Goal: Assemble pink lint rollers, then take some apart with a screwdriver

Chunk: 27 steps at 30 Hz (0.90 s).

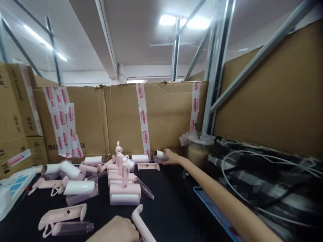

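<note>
My right hand (172, 157) reaches to the back of the black table, fingers closed around a white lint roller refill (159, 154) with a clear part around it. At the bottom edge my left hand (114, 230) is curled, its fingers against a pink curved lint roller cover (141, 223); the fingertips are partly hidden. Ahead of it, assembled pink lint rollers (125, 190) stand in a row, handles up. A loose pink cover (64, 213) and a clear handle (72, 228) lie to its left. Another pink cover (148, 166) lies left of my right hand.
More white rolls (79, 187) and pink parts lie in a heap at left, beside a white and blue tray (17, 188). A blue-edged phone (214, 211) lies under my right forearm. A lidded drink cup (198, 151) and cables (227, 161) are at right. Cardboard walls (171, 117) enclose the table.
</note>
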{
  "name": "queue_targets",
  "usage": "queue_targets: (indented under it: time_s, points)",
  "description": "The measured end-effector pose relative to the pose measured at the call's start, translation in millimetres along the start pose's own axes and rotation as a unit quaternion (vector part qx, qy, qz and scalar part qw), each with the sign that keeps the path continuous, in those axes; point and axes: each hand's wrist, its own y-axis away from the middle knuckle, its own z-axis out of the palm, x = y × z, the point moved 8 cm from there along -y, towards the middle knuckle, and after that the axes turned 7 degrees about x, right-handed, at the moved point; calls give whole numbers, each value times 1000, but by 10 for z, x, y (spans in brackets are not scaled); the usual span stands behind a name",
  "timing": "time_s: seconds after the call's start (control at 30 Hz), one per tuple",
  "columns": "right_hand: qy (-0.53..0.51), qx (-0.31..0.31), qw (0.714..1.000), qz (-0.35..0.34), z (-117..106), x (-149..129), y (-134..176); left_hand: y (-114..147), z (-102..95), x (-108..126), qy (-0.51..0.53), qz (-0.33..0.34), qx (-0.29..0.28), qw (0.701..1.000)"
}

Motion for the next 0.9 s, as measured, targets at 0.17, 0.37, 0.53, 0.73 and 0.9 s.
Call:
queue_targets:
  time_s: [0.17,0.37,0.53,0.73,0.9]
  points:
    - [40,-20,999,19,117,113,57,21,-58,-136,-2,-14,-12,1000]
    - [74,-92,992,49,147,225,391,60,-414,-18,-6,-74,20,997]
    - [83,-110,990,10,47,-143,951,32,-438,-15,-24,-90,15,996]
    - [58,-77,993,-63,-82,-923,1336,32,-475,-37,-63,-136,-6,989]
    - [29,-67,993,-95,-211,-1055,1343,-76,-645,28,-30,-174,41,983]
